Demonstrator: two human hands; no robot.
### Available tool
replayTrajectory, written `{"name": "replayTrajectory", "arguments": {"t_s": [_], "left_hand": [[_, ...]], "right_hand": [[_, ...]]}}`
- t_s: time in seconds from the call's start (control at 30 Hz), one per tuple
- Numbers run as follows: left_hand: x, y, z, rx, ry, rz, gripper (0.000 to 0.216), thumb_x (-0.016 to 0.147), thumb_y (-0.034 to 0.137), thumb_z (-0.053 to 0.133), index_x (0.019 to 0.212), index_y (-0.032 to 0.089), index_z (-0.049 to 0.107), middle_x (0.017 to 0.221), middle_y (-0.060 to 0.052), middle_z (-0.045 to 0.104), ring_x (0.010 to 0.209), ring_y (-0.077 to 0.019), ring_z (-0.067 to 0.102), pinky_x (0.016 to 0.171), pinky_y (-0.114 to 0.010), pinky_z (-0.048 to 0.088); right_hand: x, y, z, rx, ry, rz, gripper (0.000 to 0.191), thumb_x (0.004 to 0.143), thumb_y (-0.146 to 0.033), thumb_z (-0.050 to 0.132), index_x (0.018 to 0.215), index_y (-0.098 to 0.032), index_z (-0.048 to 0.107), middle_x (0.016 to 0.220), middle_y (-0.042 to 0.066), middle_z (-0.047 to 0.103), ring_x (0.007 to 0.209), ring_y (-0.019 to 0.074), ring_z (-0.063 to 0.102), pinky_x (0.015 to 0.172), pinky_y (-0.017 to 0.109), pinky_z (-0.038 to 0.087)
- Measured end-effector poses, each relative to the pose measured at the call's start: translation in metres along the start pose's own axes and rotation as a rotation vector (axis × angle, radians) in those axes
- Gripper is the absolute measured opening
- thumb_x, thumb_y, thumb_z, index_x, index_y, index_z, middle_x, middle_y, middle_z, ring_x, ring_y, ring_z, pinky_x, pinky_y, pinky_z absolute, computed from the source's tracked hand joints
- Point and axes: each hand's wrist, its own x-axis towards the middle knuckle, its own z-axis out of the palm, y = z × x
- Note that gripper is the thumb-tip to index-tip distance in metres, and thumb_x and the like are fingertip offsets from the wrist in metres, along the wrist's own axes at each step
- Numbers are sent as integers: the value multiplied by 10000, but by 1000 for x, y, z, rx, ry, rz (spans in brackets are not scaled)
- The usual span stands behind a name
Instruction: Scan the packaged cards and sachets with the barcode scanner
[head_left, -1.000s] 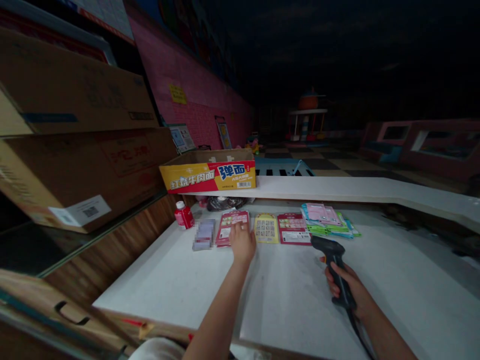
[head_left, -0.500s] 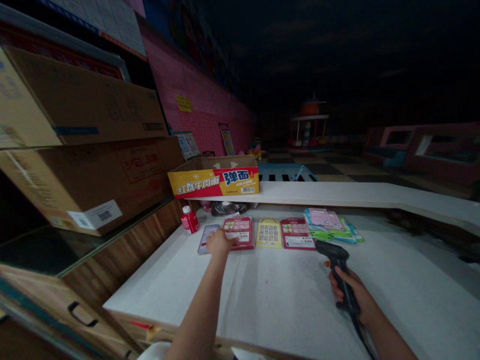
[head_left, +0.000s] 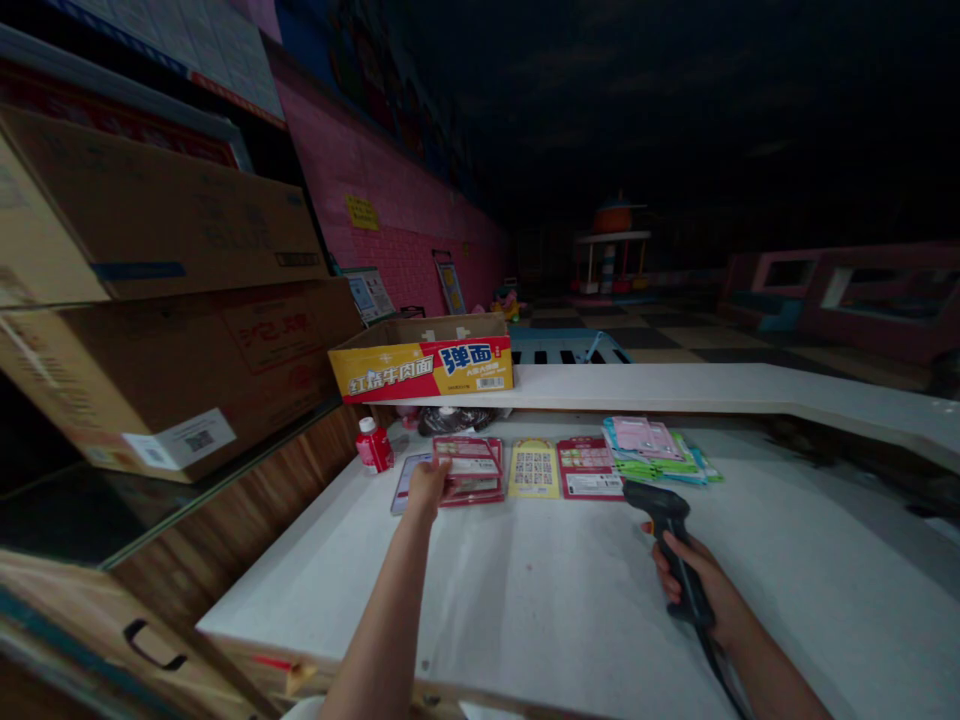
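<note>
My left hand [head_left: 428, 487] reaches to the far left of the white counter [head_left: 570, 600] and pinches the near edge of a red card packet [head_left: 469, 458], lifted off the red stack [head_left: 474, 489] beneath it. A phone [head_left: 403, 483] lies flat just left of that hand. My right hand [head_left: 694, 585] grips the handle of a black barcode scanner [head_left: 664, 525], whose head points toward the row of packets. A yellow packet [head_left: 534, 468] and another red packet [head_left: 591, 469] lie in line to the right of the stack.
A fanned pile of pink, green and blue packets [head_left: 655, 448] lies right of the row. A small red bottle [head_left: 373, 445] stands at the back left. A yellow noodle carton [head_left: 424, 358] sits on the raised ledge [head_left: 712, 385]. Brown cardboard boxes [head_left: 172, 330] fill the shelves at left.
My left hand slid left from the middle of the red stack to its left edge and raised the top red packet. The scanner hand barely moved.
</note>
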Motion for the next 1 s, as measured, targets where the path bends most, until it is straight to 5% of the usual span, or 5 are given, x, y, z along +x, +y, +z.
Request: {"name": "replayTrajectory", "arguments": {"t_s": [0.23,0.47,0.63,1.0], "left_hand": [[-43,-28,49,-460,-214,133,622,581,449,843,1046,179,530,995,-91,716,755,-204,709,648,-347,597],[-62,-70,115,-308,-134,400,433,755,529,681,988,196,533,998,-81,690,912,-225,680,802,-400,574],[-61,-88,124,-166,-67,522,313,841,464,588,1004,199,552,981,-72,672,919,-219,656,847,-390,538],[-56,-93,123,-85,-41,469,167,831,289,549,970,200,528,895,-42,642,824,-185,628,748,-311,507]], "right_hand": [[-2,-4,3,-32,-3,-22,432,698,-479,815,978,-186,664,568,-56,550,365,58,444,328,171,358],[-3,-1,5,-57,-59,-30,438,762,-457,768,1093,-204,635,592,-57,548,351,56,432,323,175,353],[-8,-5,11,-79,-136,-40,409,789,-452,741,1092,-204,623,605,-50,554,343,57,431,329,181,357],[-20,-11,22,-147,-122,-60,422,743,-459,763,1033,-195,608,586,-44,552,321,64,419,320,187,338]]}}
